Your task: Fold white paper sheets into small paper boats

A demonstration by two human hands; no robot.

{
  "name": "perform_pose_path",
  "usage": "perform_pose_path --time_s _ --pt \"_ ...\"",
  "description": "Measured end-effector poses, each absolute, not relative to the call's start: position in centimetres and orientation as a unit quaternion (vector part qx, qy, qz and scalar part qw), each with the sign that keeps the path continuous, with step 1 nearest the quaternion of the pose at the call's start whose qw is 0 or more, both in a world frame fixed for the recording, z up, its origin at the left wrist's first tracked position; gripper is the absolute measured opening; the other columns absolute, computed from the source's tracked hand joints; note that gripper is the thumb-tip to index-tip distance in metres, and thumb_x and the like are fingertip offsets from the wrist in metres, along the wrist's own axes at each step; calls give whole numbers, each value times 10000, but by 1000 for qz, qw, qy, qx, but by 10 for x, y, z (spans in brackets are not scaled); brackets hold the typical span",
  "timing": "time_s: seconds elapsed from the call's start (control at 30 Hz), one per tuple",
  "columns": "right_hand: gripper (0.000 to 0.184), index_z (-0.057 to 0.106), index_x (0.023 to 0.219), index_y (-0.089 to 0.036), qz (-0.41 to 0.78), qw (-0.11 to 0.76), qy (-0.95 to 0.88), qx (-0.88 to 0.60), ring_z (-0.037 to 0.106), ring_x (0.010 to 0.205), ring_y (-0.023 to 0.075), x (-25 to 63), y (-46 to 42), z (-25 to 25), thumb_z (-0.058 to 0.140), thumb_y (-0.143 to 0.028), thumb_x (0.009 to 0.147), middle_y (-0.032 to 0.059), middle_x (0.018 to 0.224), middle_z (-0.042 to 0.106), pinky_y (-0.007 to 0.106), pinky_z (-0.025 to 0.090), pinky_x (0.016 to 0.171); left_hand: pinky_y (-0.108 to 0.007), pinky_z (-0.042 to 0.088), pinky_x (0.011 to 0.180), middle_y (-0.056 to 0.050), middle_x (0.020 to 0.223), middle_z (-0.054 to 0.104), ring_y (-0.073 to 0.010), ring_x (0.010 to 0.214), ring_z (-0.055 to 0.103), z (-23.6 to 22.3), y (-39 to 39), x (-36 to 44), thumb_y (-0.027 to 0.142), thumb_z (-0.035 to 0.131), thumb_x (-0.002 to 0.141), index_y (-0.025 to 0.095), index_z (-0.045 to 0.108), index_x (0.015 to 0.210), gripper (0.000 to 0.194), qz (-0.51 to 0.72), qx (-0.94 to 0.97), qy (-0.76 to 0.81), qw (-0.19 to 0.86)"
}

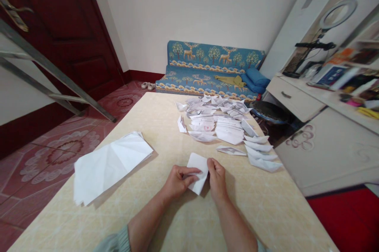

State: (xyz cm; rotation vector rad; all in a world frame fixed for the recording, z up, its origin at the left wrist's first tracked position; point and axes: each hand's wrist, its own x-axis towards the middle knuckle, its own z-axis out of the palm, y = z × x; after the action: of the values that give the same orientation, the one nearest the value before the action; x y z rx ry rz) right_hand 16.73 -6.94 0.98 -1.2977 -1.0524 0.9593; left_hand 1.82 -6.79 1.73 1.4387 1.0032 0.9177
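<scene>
My left hand (179, 183) and my right hand (217, 179) hold a small folded piece of white paper (197, 172) between them, just above the cream tabletop (160, 143). The left fingers press across its lower left side, and the right fingers pinch its right edge. To the left of my hands lies a stack of large creased white paper sheets (111, 165). Farther ahead, a spread of folded paper boats (216, 121) covers the table's far right part, and some are made from printed paper.
A stool with a dark round seat (269, 111) stands beyond the table's far right edge, with a white drawer cabinet (308, 153) to its right. A blue deer-patterned floor sofa (210, 68) lies ahead. A metal ladder (50, 74) leans at the left, before a dark red door (62, 27).
</scene>
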Motion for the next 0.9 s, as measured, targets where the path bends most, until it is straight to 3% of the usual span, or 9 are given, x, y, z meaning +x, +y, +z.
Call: perform_pose_path --time_s 0.23,0.33,0.43,0.73,0.9 --pt "283 471 608 -187 442 502 -528 -523 439 471 103 160 -69 3 566 -398 771 -56 498 463 198 331 449 -311 502 732 -105 881 721 -238 793 654 17 -62 15 288 684 681 127 731 912 285 458 543 489 506" --pt "160 545 722 -181 475 507 -522 -495 540 540 132 158 -71 6 632 -315 719 -17 598 589 217 407 498 -322 506 761 -101 896 720 -244 820 658 17 -62 14 274 691 669 138 735 892 265 476 531 499 493" --pt "227 582 865 -182 493 503 -517 -486 581 609 145 157 -71 9 666 -217 656 -2 678 640 227 438 546 -328 507 780 -94 918 718 -248 850 657 18 -61 14 265 698 657 145 734 894 268 492 512 506 489" --pt "116 564 714 -186 475 484 -524 -516 554 548 132 153 -72 4 644 -174 630 -32 586 588 218 413 510 -312 510 769 -90 951 710 -249 874 654 13 -56 10 288 712 646 146 722 935 322 507 480 507 506" --pt "159 523 597 -189 445 471 -556 -521 471 430 100 155 -74 3 583 -266 723 -65 456 476 198 347 446 -303 512 751 -93 949 711 -246 861 655 11 -57 9 307 719 640 139 718 944 348 504 475 499 521"
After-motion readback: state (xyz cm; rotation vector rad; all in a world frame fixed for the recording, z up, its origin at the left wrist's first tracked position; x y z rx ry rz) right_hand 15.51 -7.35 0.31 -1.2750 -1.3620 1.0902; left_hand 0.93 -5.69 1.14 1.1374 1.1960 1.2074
